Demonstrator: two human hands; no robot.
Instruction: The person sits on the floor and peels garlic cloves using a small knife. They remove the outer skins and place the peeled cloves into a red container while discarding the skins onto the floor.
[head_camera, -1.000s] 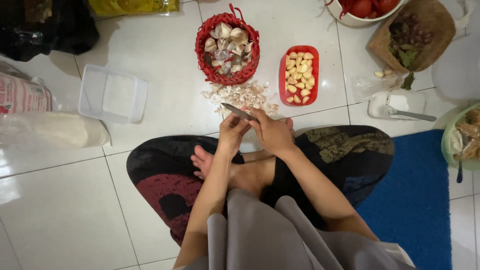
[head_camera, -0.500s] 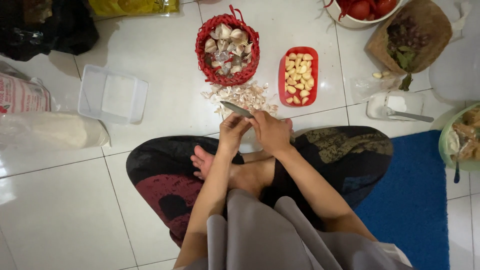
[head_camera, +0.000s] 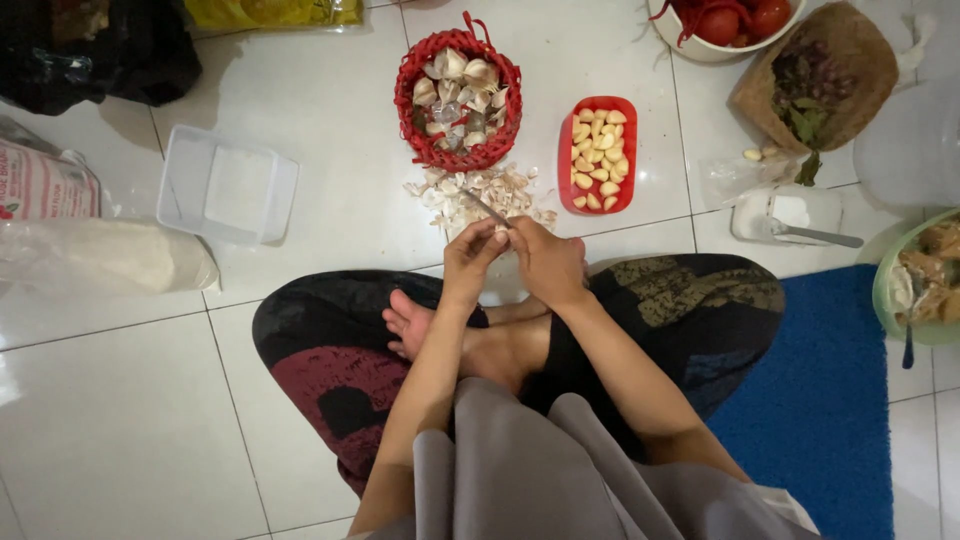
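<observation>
On the floor, the left hand pinches a garlic clove while the right hand grips a small knife. Red tray looks partly filled with peeled cloves; red basket holds plenty unpeeled.

— Where does the view look from?
— The single head camera sits on the person's head and faces almost straight down over the crossed legs to the tiled floor.
— How near is it?
— Near enough that the left hand and right hand sit mid-frame, the red basket just beyond them.
— Any second view?
— None; nothing is shared.
</observation>
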